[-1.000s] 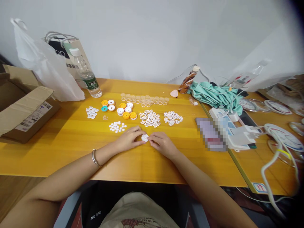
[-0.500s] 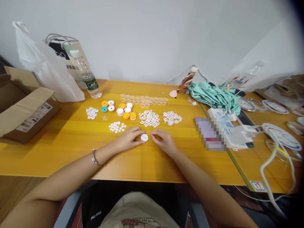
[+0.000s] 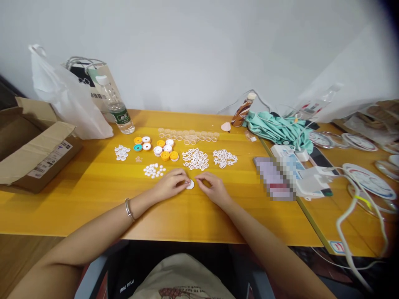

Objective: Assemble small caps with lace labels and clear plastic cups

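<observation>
On the table before me is a small white round plastic piece [image 3: 191,186]. My left hand [image 3: 171,183] has its thumb and index finger closed at the left edge of this piece and covers part of it. Just right of the piece, my right hand [image 3: 215,190] has thumb and forefinger pinched together; whatever may be between them is too small to make out. Beyond the hands lie a pile of white openwork pieces [image 3: 195,159] and a second such pile [image 3: 225,158]. Small white caps [image 3: 153,170] are scattered left of my left hand.
Orange, white and teal round cases [image 3: 165,155], clear rings [image 3: 190,136] and white discs [image 3: 121,152] lie farther back. A cardboard box [image 3: 40,153] and water bottle [image 3: 120,112] stand left. At right are a phone [image 3: 271,176], a power strip [image 3: 286,160] and green cloth [image 3: 274,128].
My left thumb and index finger have come together over the left part of the white round piece, which they previously flanked. My right hand stays pinched beside it. The view has tilted slightly.
</observation>
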The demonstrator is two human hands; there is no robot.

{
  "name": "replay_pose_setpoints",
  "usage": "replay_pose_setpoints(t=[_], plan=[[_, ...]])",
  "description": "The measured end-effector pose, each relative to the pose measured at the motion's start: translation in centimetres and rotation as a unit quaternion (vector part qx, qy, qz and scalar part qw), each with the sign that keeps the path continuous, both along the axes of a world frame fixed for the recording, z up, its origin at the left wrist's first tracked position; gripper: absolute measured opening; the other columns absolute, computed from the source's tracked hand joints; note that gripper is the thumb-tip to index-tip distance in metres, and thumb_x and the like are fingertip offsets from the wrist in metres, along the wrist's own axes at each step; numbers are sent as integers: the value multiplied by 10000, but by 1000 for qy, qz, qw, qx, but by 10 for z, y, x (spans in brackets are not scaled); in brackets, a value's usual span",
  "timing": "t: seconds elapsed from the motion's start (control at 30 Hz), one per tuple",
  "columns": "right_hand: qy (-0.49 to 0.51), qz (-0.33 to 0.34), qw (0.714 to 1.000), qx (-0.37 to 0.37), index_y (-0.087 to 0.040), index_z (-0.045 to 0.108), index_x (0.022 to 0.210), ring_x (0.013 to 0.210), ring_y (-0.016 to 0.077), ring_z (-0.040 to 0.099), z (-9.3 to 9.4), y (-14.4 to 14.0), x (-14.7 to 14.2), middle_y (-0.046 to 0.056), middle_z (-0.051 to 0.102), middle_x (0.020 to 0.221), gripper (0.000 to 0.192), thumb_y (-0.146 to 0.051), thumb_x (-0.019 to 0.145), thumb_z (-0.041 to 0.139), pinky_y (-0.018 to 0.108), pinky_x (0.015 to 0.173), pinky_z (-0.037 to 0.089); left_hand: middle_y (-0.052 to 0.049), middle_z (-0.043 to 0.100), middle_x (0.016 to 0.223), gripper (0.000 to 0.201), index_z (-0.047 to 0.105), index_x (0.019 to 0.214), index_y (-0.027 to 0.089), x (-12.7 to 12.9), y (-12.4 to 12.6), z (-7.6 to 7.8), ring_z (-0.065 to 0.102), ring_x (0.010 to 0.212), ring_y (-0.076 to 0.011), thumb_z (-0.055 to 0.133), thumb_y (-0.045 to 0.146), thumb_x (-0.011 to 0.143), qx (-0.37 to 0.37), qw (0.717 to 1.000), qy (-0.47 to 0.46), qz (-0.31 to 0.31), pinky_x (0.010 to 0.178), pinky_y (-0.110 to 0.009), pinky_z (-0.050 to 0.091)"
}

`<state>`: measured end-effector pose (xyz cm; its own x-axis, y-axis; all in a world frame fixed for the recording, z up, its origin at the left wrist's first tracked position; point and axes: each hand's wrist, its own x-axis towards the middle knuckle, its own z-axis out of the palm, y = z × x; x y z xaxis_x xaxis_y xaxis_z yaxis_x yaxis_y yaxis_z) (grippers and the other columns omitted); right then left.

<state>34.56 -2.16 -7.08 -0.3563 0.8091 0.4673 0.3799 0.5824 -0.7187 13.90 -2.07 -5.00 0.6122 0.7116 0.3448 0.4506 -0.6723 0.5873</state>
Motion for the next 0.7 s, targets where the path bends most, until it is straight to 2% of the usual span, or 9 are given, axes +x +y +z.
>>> replay_pose_setpoints(t=[0.1,0.17,0.23,0.3,0.43,0.57,0.7], plan=[[0,-3,1000,-13,-209,606,972,779,168,611,-2,-1,0,46,635,839,160,-245,821,567,330,741,532,-51,588,850,150,640,883,177,1,0,1,556,821,-158,496,218,878,-4,1000,-10,1,738,-287,455],[10,-5,999,-36,-207,568,1059,826,172,606,-2,-3,0,57,619,902,298,-283,778,632,341,771,534,-51,585,845,142,636,874,173,2,-1,4,553,818,-156,501,219,877,-5,1000,-22,7,731,-284,454],[34,11,996,-79,-210,520,1123,857,172,604,-2,-6,-2,64,602,950,456,-305,716,702,338,780,537,-52,585,855,136,633,875,172,2,-3,7,554,818,-152,513,235,875,-6,999,-40,14,731,-283,455],[71,53,986,-145,-218,485,1145,850,158,612,-2,-10,-5,53,603,951,534,-295,679,736,324,784,539,-51,584,856,133,632,867,174,1,-5,10,554,810,-149,526,253,872,-5,998,-58,21,730,-282,455],[166,128,940,-270,-226,482,1116,797,121,637,1,-16,-14,19,635,904,471,-269,707,712,297,800,534,-50,584,846,125,632,861,173,0,-8,11,549,802,-146,533,248,871,6,997,-79,24,721,-283,452],[235,113,913,-314,-214,541,1025,806,118,653,5,-18,-19,10,668,872,363,-282,710,707,290,834,520,-46,578,844,114,636,882,167,-1,-8,14,545,799,-139,540,227,869,11,996,-89,28,724,-279,449],[259,101,899,-339,-218,566,990,809,119,660,7,-16,-21,4,692,875,359,-273,678,735,288,838,514,-45,573,827,114,639,888,159,0,-9,17,542,783,-137,544,218,865,19,995,-89,35,709,-274,444]])
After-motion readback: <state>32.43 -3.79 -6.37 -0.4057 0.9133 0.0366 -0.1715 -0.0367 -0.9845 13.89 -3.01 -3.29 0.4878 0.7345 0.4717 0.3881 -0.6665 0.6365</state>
